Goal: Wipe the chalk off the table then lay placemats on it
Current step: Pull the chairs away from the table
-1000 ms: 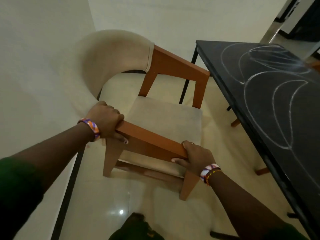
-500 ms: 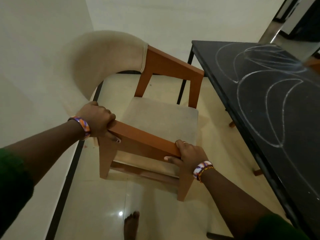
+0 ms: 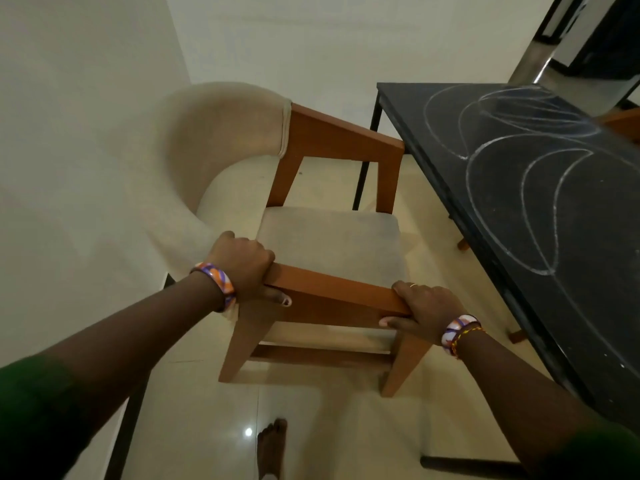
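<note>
Both hands (left hand (image 3: pixel 242 265), right hand (image 3: pixel 424 311)) grip the chair (image 3: pixel 332 244) armrest.

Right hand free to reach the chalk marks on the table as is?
Probably not yet. The right hand grips the chair's wooden armrest, as does the left hand. The chalk marks on the black table lie uncovered to its right.

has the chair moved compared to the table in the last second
Cannot tell. The head camera shifts between pictures, and the chair keeps about the same gap from the black table. Both hands, left and right, grip its armrest.
</note>
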Motion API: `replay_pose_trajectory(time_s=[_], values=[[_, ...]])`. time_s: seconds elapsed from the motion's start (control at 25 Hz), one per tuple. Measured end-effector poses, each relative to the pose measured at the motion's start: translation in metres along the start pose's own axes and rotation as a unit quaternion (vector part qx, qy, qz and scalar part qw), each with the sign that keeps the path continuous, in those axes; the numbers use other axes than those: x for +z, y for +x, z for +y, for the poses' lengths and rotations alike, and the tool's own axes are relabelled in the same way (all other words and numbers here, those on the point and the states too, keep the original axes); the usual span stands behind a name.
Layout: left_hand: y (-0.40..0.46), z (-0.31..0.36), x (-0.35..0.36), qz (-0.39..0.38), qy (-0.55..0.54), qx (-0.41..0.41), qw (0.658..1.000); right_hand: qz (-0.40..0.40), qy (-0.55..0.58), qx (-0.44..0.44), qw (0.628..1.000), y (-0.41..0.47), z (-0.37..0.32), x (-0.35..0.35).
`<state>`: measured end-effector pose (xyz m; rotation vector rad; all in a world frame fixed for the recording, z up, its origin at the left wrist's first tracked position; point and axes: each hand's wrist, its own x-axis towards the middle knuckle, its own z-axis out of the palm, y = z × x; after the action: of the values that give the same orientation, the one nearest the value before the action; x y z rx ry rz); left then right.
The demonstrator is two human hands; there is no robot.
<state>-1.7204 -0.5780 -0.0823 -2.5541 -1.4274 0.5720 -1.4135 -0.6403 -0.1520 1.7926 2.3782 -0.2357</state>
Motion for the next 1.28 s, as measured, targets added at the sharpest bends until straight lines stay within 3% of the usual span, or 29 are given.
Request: replay_pose_trajectory(time_s=[0.16, 0.28, 0.4, 0.48, 0.64, 0.72, 0.96, 1.28], values=[[-0.017, -0.044, 0.008, 0.141, -0.061, -0.047, 0.987, 0.047, 0.06, -0.01, 0.997, 0.004, -0.042, -0.007], [-0.029, -0.099, 0.017, 0.2, -0.138, -0.181, 0.953, 0.096, 0.085, -0.074, 0.989, 0.034, -0.105, -0.021], [-0.021, -0.141, 0.025, 0.206, -0.335, -0.29, 0.872, 0.078, 0.136, -0.149, 0.976, 0.072, -0.167, -0.049], [-0.003, -0.162, 0.025, 0.188, -0.441, -0.306, 0.822, 0.047, 0.199, -0.17, 0.964, 0.097, -0.202, -0.07], [0.039, -0.194, 0.009, 0.137, -0.539, -0.394, 0.732, 0.01, 0.265, -0.125, 0.956, 0.147, -0.262, -0.102], [0.049, -0.198, 0.003, 0.147, -0.548, -0.418, 0.709, -0.002, 0.302, -0.082, 0.95, 0.164, -0.272, -0.104], [0.05, -0.202, 0.002, 0.139, -0.541, -0.416, 0.718, 0.016, 0.313, -0.051, 0.948, 0.169, -0.264, -0.105], [0.016, -0.193, 0.001, 0.112, -0.517, -0.418, 0.739, 0.001, 0.324, -0.079, 0.943, 0.148, -0.27, -0.101]])
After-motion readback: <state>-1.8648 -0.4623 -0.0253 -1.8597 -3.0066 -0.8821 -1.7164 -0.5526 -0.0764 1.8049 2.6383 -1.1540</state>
